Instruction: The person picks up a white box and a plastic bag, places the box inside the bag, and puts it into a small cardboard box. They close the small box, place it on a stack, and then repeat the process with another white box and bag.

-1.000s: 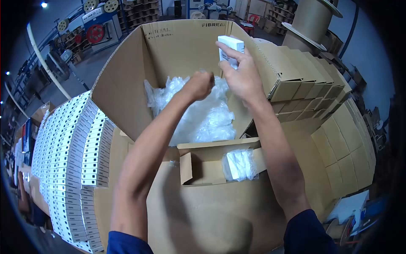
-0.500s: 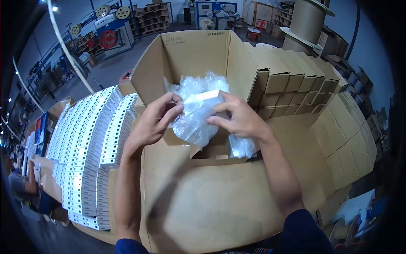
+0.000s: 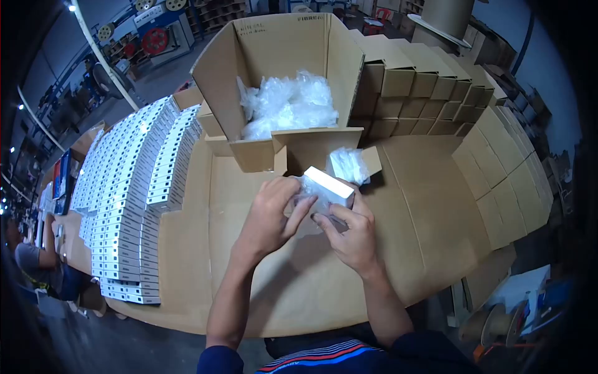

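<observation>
A small white box (image 3: 329,185), partly in clear plastic wrap, is held between both hands over the near part of the table. My left hand (image 3: 272,212) pinches the plastic at the box's left end. My right hand (image 3: 350,232) grips the right end, fingers wrapped round it. Just beyond is an open small carton (image 3: 311,142) with a plastic-wrapped item (image 3: 347,166) at its right side. Behind that stands a tall open cardboard box (image 3: 283,47) with crumpled clear plastic bags (image 3: 289,103) inside.
Many white boxes (image 3: 134,187) are stacked in rows on the left of the cardboard-covered table (image 3: 187,268). Brown cartons (image 3: 405,81) are piled at the back right, with more cartons (image 3: 504,168) at the right edge. Another person (image 3: 40,255) sits at far left.
Both hands have come back toward me with the white box, away from the tall box and lower in view. The view has tilted down, showing more of the near table edge.
</observation>
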`<state>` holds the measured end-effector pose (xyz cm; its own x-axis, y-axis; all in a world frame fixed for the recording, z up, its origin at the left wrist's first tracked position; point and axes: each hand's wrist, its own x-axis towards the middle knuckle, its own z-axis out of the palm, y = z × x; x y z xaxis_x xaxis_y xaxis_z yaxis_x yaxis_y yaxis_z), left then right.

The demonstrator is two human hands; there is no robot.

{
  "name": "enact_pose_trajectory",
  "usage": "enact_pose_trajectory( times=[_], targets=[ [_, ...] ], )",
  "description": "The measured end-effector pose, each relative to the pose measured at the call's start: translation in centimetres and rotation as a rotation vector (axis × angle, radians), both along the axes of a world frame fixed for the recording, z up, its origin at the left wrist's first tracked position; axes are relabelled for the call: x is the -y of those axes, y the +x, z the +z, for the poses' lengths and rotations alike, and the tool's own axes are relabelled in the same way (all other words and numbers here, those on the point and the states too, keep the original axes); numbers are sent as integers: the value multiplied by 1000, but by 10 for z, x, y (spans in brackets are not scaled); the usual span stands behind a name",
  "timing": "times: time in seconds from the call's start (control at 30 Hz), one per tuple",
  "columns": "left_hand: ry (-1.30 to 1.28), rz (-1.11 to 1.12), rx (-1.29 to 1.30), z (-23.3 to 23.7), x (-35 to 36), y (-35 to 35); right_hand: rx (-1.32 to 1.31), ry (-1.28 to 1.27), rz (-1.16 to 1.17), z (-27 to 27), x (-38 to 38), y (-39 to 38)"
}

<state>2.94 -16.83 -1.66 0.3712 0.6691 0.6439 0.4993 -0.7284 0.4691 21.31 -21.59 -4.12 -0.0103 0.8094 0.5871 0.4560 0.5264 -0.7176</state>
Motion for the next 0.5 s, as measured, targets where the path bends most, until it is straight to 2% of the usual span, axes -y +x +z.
enact_pose_trajectory(
  times=[0.1, 0.23, 0.27, 0.37, 0.47, 0.5],
  targets=[
    [-320, 11, 194, -5, 4, 2, -120, -297, -34, -11, 21, 7],
    [-484, -157, 493, -23, 1, 6, -364, -367, 130, -54, 27, 24],
    [-408, -121, 334, -33, -4, -1, -368, -411, 137, -58, 30, 28],
    [-472, -144, 249, -28, 2, 0, -469, -378, 196, -71, 28, 31],
    [-629, -159, 383, -13, 15, 14, -403, -435, 215, -76, 29, 30],
    [-503, -96, 529, -20, 12, 13, -470, -445, 185, -76, 30, 27]
  ],
)
